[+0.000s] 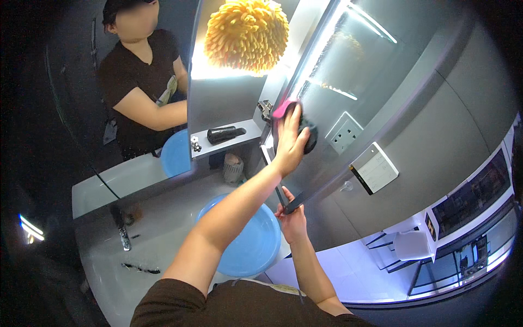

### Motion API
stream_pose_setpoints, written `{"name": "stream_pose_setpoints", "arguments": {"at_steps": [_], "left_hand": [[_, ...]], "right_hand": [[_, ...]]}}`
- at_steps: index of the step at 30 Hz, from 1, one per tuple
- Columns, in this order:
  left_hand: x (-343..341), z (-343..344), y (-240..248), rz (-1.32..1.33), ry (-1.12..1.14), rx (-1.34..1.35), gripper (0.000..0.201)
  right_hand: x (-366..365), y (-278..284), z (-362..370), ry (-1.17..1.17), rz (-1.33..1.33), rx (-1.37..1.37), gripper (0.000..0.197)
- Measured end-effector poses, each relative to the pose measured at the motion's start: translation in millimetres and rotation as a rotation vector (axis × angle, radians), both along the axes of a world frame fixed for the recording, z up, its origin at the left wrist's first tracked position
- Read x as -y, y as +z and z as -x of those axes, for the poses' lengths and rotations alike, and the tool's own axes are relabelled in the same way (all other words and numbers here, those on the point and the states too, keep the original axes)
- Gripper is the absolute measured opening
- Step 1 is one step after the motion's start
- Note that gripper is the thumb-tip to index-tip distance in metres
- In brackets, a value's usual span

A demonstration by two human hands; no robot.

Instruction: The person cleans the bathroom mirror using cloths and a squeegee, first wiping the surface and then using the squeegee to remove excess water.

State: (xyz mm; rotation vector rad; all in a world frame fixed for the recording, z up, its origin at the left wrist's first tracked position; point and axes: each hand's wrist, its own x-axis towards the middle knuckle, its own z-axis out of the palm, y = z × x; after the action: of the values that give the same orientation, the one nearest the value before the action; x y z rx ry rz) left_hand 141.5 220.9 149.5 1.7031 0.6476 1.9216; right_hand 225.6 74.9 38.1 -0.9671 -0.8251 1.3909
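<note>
My left hand (290,139) presses a pink and dark cloth (309,136) against the glossy inner face of an open cabinet door (340,71). Its fingers lie over the cloth, partly spread. Lower down, my right hand (293,218) grips the bottom corner of that door, with fingers and thumb on either side of the edge. Beside the left hand is the door's metal hinge (265,110). Inside the lit cabinet, a black object (225,134), its kind unclear, lies on the lower shelf (218,148) next to a small black-and-white trinket (195,144).
A shaggy yellow thing (248,35) fills the upper compartment. Under my left arm, a blue basin (251,245) sits by the white sink (103,272) with its faucet (122,234). A mirror (136,131) is at left; a socket (344,132) and a white chair (411,245) are at right.
</note>
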Motion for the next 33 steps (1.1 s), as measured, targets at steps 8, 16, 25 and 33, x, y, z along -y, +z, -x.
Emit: {"name": "stream_pose_setpoints", "arguments": {"at_steps": [8, 16, 25, 33], "left_hand": [[-43.3, 7.2, 224.1, -0.429, 0.173, -0.097, 0.064], [11.7, -8.5, 236.6, -0.719, 0.157, -0.213, 0.062], [49.0, -12.9, -23.5, 0.016, -0.081, -0.505, 0.084], [79.1, 7.3, -111.2, 0.277, 0.079, -0.813, 0.092]], "right_hand": [[-2.9, -4.8, -7.5, 0.073, -0.059, -0.087, 0.054], [-1.8, -7.9, -9.3, 0.09, -0.058, -0.087, 0.053], [-18.5, -18.6, -36.7, -0.086, 0.005, -0.018, 0.045], [-18.6, -12.5, -30.9, -0.122, 0.046, -0.091, 0.038]]}}
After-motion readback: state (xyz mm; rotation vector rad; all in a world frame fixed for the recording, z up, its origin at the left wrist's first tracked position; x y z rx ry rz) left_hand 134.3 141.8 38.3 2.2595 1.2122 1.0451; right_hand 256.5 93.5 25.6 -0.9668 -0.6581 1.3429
